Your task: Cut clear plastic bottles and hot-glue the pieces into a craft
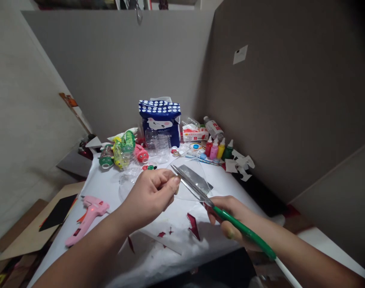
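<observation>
My right hand point(230, 214) grips a pair of scissors point(197, 190) with a long green handle, its blades pointing up and left. Close to the blade tips, my left hand point(154, 194) is closed, thumb pressed against the fingers. Between the hands a thin clear plastic piece point(186, 196) shows faintly, its edge at my left fingertips and near the blades. Whether the blades are parted is hard to make out. Behind them a dark grey flat piece point(197, 180) lies on the white-covered table point(227, 188).
A pink glue gun point(90, 216) lies at left. Decorated bottles point(126, 146), clear plastic cups point(158, 144) and a blue bag point(160, 122) stand at the back. Paint bottles point(220, 149) and white paper scraps point(240, 163) sit at right. Dark red scraps point(193, 226) lie in front.
</observation>
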`<act>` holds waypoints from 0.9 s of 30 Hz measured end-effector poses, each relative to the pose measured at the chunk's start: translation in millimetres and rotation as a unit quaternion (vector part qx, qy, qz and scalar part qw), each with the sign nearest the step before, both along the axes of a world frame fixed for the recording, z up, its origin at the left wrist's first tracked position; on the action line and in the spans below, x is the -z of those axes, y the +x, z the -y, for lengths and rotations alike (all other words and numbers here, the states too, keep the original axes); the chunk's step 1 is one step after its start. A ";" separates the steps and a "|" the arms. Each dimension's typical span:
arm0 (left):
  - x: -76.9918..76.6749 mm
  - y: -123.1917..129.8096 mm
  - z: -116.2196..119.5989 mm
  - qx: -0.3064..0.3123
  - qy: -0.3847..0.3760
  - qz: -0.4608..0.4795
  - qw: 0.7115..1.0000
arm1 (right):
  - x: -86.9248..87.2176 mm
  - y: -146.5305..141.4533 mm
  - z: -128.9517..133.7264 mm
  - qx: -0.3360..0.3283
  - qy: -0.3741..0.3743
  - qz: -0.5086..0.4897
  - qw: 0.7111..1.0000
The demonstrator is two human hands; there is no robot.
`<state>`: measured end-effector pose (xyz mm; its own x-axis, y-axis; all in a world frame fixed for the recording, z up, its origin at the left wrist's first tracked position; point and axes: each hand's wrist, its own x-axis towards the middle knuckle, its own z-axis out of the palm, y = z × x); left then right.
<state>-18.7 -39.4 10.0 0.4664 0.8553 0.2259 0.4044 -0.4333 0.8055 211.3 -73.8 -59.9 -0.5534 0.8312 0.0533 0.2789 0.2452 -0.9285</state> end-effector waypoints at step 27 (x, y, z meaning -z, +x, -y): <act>2.9 -18.4 -19.5 0.015 0.108 0.071 0.992 | 8.6 -8.6 -5.2 0.011 0.015 -0.009 1.000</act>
<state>-37.2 -20.0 7.0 0.4407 0.7664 0.4674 0.2789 -0.6118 0.7402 202.7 -68.6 -68.5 -0.5340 0.8410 0.0870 0.2686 0.2663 -0.9257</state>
